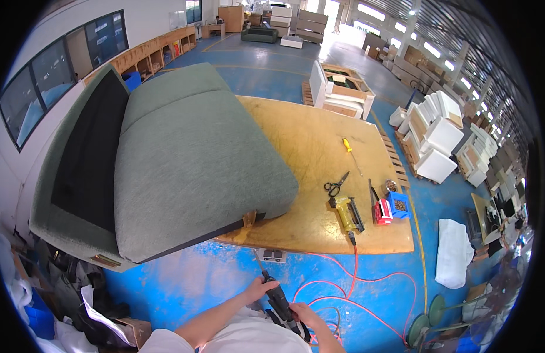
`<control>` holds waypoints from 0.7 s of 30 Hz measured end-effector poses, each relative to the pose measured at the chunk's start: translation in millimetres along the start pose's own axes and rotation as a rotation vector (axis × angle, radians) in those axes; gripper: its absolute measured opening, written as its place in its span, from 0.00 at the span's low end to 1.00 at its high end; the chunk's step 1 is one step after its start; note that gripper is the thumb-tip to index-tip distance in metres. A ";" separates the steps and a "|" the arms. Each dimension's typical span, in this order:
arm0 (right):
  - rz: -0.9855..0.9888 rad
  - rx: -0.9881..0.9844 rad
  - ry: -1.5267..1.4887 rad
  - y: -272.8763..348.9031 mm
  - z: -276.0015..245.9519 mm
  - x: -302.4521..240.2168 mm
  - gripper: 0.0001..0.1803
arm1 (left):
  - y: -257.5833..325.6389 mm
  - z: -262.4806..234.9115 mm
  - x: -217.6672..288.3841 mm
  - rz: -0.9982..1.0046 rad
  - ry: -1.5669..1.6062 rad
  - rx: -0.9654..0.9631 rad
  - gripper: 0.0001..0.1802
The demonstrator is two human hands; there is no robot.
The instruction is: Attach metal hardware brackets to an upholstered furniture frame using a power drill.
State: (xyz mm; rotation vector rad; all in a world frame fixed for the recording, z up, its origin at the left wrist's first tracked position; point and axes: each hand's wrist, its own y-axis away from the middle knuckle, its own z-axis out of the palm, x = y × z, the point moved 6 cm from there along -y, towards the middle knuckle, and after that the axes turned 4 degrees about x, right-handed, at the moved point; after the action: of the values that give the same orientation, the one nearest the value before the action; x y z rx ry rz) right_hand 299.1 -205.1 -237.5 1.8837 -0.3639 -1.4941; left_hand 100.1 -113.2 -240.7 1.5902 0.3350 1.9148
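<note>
A black power screwdriver (278, 299) with a long thin bit is held low in front of my body. My left hand (262, 289) closes around its front part, while my right hand (307, 316) grips it farther back. The bit points up toward the table's near edge. Just beyond lies a green upholstered sofa section (190, 147), tipped over on the worktable (313, 235). A brown block or foot (249, 219) sits on the sofa's near lower edge, and a metallic strip (106, 260) shows at its near left corner.
On the table lie a yellow screwdriver (346, 145), black scissors (337, 185), a yellow staple gun (346, 215) and a blue box of small fasteners (399, 205). A red air hose (356, 273) loops over the floor. White wrapped material (453, 253) lies right; stacked white pieces (434, 138) stand beyond.
</note>
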 end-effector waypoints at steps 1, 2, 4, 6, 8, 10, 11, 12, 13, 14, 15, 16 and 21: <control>0.061 -0.074 -0.124 4.2 7.5 5.9 0.25 | 5.9 0.7 2.2 0.063 -0.049 -0.054 0.22; 0.120 -0.147 -0.250 7.7 14.7 10.7 0.24 | 13.4 2.8 7.8 0.127 -0.102 -0.111 0.22; 0.169 -0.306 -0.367 12.5 28.1 16.1 0.22 | 30.1 -0.3 8.7 0.151 -0.144 -0.113 0.22; 0.100 -0.237 -0.174 22.9 43.2 21.3 0.20 | 54.9 -5.3 2.5 0.154 -0.189 -0.110 0.22; 0.033 -0.184 0.014 38.4 70.6 18.5 0.20 | 85.1 -15.8 -6.3 0.124 -0.227 -0.092 0.22; -0.286 -0.143 -0.417 64.7 98.5 -15.3 0.21 | 115.6 -23.0 -17.7 0.120 -0.232 -0.038 0.22; -0.285 -0.151 -0.437 69.2 115.6 -5.5 0.21 | 133.1 -25.1 -19.6 0.123 -0.235 -0.002 0.22; -0.378 -0.086 -0.205 72.0 132.0 5.2 0.25 | 145.8 -25.5 -20.4 0.110 -0.250 0.007 0.22; -0.469 -0.023 0.027 73.2 148.2 12.9 0.31 | 154.9 -28.4 -24.1 0.020 -0.361 0.046 0.20; -0.406 -0.009 -0.029 69.7 161.3 26.2 0.34 | 173.2 -40.2 -30.5 -0.074 -0.466 0.097 0.19; -0.276 -0.119 -0.215 87.2 171.9 6.1 0.35 | 184.4 -62.4 -39.8 -0.084 -0.460 0.144 0.19; -0.227 -0.133 -0.371 90.8 186.4 15.0 0.34 | 189.9 -86.5 -56.9 -0.138 -0.342 0.063 0.17; -0.183 -0.161 -0.525 108.0 219.9 34.0 0.34 | 237.0 -197.5 -51.9 0.138 0.081 0.252 0.12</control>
State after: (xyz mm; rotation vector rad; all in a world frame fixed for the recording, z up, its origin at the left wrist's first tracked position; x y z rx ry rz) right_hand 125.0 -378.8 -211.4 1.4104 -0.2993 -2.0753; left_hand -153.8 -290.9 -197.9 1.7378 0.5312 2.1141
